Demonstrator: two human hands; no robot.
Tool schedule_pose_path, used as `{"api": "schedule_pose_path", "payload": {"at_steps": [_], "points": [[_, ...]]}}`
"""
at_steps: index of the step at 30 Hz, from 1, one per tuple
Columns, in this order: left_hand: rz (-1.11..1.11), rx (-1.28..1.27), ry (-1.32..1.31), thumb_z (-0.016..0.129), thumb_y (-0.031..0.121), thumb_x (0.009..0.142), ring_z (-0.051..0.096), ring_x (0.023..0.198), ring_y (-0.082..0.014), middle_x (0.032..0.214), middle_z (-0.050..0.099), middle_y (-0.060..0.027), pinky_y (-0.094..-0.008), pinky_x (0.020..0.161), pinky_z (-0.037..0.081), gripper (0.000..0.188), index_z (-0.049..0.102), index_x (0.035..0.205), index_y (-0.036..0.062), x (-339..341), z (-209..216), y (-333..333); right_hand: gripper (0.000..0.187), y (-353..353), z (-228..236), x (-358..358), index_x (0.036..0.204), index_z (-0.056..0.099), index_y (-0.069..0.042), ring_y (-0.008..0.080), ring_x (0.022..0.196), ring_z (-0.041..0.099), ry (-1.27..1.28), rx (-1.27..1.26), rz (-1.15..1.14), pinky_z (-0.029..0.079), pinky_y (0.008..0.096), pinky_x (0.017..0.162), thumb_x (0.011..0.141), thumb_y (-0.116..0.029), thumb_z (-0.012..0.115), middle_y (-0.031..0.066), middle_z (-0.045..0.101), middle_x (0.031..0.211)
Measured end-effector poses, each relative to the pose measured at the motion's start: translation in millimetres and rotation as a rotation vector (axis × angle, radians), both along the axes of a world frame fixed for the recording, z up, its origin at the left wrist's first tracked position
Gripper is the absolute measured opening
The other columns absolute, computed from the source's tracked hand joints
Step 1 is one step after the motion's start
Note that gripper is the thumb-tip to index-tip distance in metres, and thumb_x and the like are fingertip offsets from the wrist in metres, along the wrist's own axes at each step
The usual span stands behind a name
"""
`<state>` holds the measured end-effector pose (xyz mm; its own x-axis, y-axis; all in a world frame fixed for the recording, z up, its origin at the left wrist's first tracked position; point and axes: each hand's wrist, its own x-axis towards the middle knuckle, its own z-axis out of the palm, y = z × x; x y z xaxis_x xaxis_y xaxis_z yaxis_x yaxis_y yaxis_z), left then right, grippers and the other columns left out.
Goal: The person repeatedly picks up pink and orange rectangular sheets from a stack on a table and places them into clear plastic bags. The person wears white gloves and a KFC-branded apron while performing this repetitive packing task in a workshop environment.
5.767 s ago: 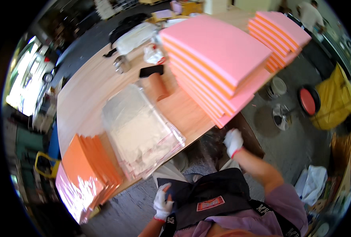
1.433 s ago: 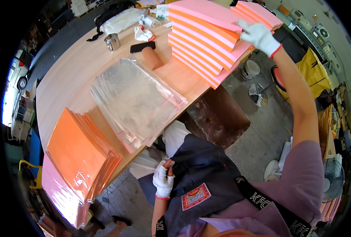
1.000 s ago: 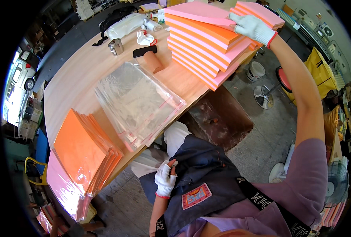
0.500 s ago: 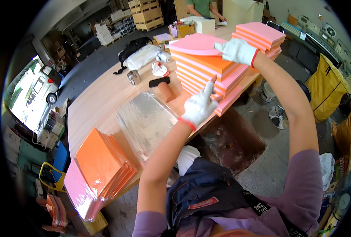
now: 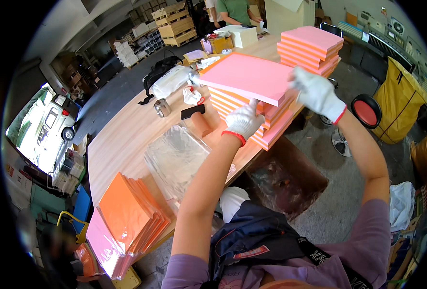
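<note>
Wooden surface (image 5: 127,139) in a warehouse, both gloved hands on a pink stack.
Left hand (image 5: 244,120) grips the near edge of the top pink sheet (image 5: 247,77), lifted off the pink-and-orange stack (image 5: 271,120); right hand (image 5: 317,91) closes on its right edge. Clear bags (image 5: 179,159) lie nearer, orange packs (image 5: 129,216) at the left end.
</note>
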<state>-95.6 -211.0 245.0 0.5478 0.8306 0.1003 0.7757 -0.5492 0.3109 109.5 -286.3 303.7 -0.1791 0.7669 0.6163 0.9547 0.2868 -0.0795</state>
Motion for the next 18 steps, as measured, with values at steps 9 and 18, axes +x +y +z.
{"api": "schedule_pose_path", "payload": {"at_steps": [9,18], "points": [[-0.134,0.006,-0.135,0.057,0.026,0.081,0.062,0.093,-0.0307,0.106,0.064,-0.0078,-0.0423,0.075,0.049,0.055,0.037,0.132,0.0166,-14.3,-19.7,-5.6,0.050,75.7,-42.6,39.7,0.119,0.049,-0.011,0.0167,0.079,0.063,1.930,-0.568,0.226,0.055,0.0281,0.067,0.091,-0.052,0.045,0.0077,0.060,0.101],[0.235,0.183,0.228,0.057,0.033,0.080,0.050,0.110,-0.0313,0.116,0.054,-0.0110,-0.0443,0.091,0.040,0.047,0.052,0.120,0.0103,-219.3,-161.1,-97.4,0.026,92.6,-49.1,36.4,0.110,0.052,-0.010,0.0130,0.070,0.059,1.775,-0.513,0.241,0.048,0.0154,0.045,0.093,-0.030,0.048,0.0060,0.059,0.100]]}}
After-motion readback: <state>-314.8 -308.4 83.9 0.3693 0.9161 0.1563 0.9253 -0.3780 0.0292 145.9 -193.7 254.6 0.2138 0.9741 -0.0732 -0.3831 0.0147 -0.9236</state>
